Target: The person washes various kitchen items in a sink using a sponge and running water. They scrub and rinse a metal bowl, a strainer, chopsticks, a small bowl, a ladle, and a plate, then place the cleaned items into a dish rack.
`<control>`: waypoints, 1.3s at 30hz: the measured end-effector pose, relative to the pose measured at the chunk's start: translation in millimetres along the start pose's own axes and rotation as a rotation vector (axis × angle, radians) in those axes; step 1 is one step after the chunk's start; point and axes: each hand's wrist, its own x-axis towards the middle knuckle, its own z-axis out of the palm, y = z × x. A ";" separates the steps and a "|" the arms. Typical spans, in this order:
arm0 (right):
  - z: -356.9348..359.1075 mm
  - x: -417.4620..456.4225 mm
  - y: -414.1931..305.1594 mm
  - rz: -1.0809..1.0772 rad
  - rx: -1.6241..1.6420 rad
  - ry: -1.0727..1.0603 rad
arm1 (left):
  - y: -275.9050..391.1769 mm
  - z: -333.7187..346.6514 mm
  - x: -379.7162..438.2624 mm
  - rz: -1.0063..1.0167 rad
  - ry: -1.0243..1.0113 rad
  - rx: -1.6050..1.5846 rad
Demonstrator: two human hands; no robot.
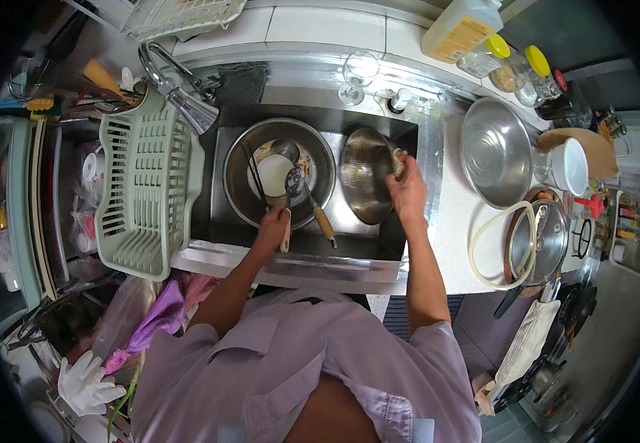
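In the sink stands a round metal basin (pixel 232 195) holding a white bowl (pixel 273 173), a ladle (pixel 285 149), a slotted metal spoon, dark chopsticks (pixel 254 170) and a wooden-handled utensil (pixel 323 222). My left hand (pixel 273 228) is at the basin's near rim, closed around utensil handles; exactly which ones is unclear. To the right, a perforated metal colander (pixel 368 180) is tilted up in the sink. My right hand (pixel 408 189) is at its right rim with a small beige scrubber (pixel 399 160) in its fingers.
A chrome faucet (pixel 187 105) reaches over the sink's left end beside a pale green dish rack (pixel 148 194). Behind the sink stands a wine glass (pixel 360 75). On the right counter are a large metal bowl (pixel 496 152), a pale hose loop (pixel 475 243) and a glass lid (pixel 541 243).
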 end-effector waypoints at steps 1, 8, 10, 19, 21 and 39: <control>-9.0 -2.7 -8.3 0.000 0.029 -0.002 | 0.1 -5.2 -2.9 0.012 0.009 0.056; -45.4 -12.8 -34.8 -0.187 -0.066 0.063 | -33.1 -33.3 5.9 0.306 0.030 0.422; -51.5 -14.3 -40.5 -0.191 -0.097 0.064 | -29.1 -38.6 5.7 0.269 -0.015 0.463; -69.1 -21.2 -33.7 0.007 0.282 0.163 | -10.1 -47.1 8.3 0.086 -0.147 1.029; -70.7 -23.8 -20.7 0.106 0.495 0.136 | 3.4 -44.9 -3.1 0.228 -0.064 1.065; 5.1 -55.7 26.7 0.423 1.145 -0.085 | 60.0 10.4 16.2 0.163 -0.212 -0.666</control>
